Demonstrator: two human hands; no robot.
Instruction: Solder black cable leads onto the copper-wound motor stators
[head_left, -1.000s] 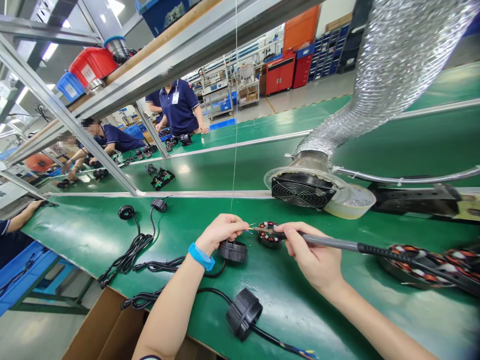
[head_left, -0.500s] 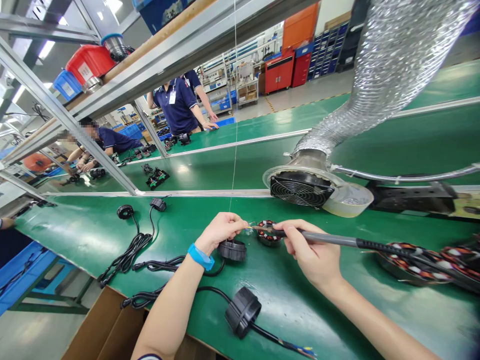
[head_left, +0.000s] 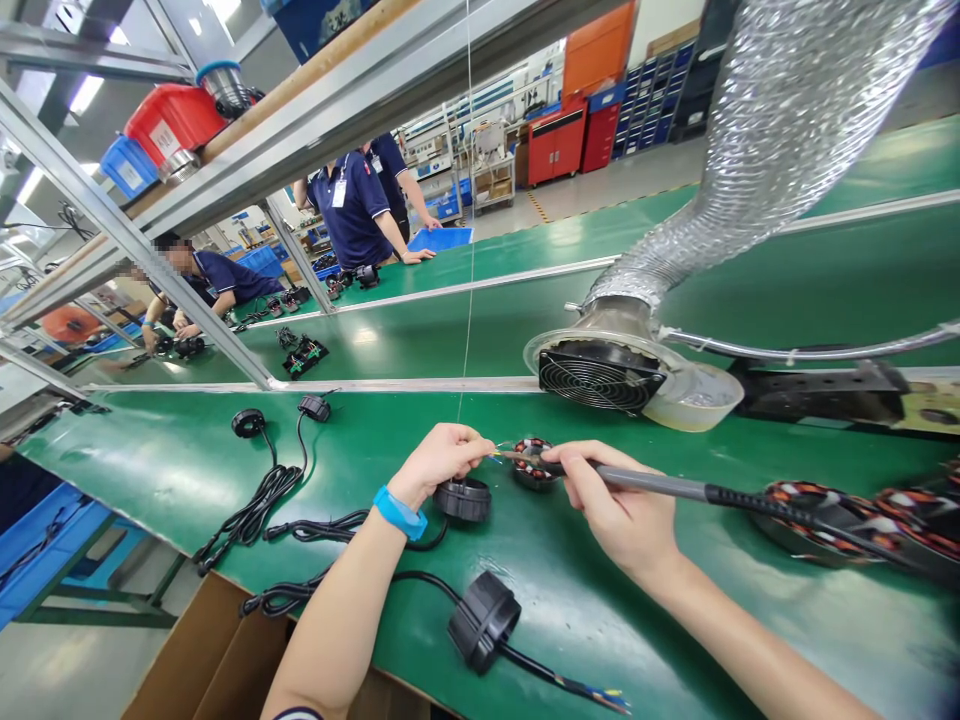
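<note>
My left hand, with a blue band at the wrist, pinches thin coloured wires at the fingertips. My right hand is wrapped round a soldering iron, whose tip meets the wires by my left fingers. Just behind the iron's tip sits a copper-wound stator. Below my left hand a black round cap with a cable rests on the green bench. A second black cap lies nearer me, its cable ending in bare coloured wires.
A fume extractor with a silver duct stands beyond my right hand. More stators lie at the right under the iron's cord. Coiled black cables are at the left, above a cardboard box. Co-workers stand across the bench.
My hands hold almost the same pose, the iron's tip staying at the wires. The iron's rear end has shifted slightly. Across the bench, a co-worker's hand has moved a little.
</note>
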